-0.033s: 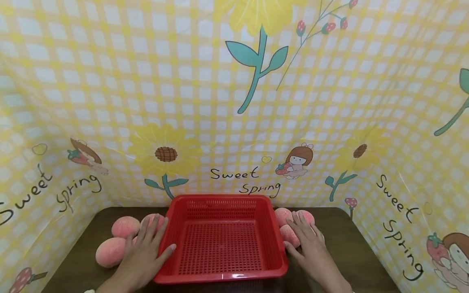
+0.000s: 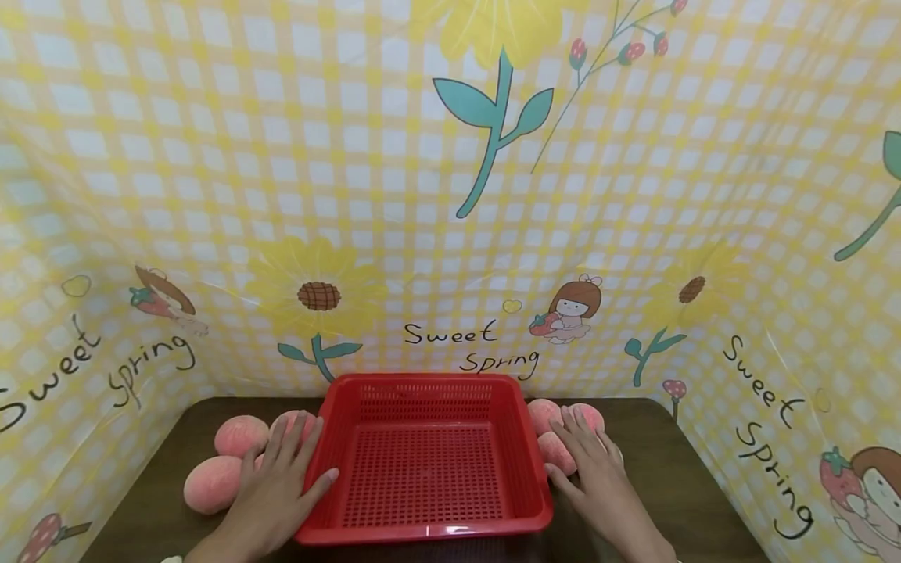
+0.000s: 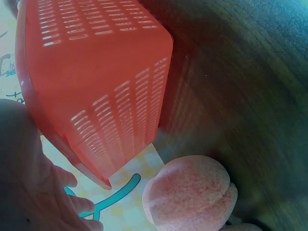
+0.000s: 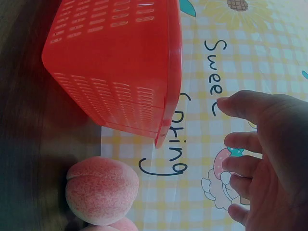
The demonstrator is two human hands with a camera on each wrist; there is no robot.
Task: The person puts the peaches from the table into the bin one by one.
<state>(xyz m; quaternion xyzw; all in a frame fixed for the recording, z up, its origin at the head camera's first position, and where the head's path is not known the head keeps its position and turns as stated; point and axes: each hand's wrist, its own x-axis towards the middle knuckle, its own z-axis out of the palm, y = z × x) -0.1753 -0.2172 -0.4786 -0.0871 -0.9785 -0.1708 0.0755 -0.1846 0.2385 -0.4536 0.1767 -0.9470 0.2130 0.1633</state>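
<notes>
A red plastic basket (image 2: 425, 469) with slotted walls stands in the middle of the table, nothing inside it. To its left, my left hand (image 2: 271, 485) hovers with fingers spread, partly covering several pink peaches, among them one peach (image 2: 214, 485) by the wrist and another peach (image 2: 242, 435) behind it. My right hand (image 2: 597, 481), fingers extended, is over the peaches on the other side, such as the near peach (image 2: 556, 453). In the right wrist view that hand (image 4: 274, 159) is apart from the peach (image 4: 102, 190). Whether my left thumb touches the basket rim, I cannot tell.
The dark wooden table (image 2: 676, 485) extends to both sides of the basket. A yellow checked cloth (image 2: 394, 219) with flowers and lettering hangs behind the table and along both its sides.
</notes>
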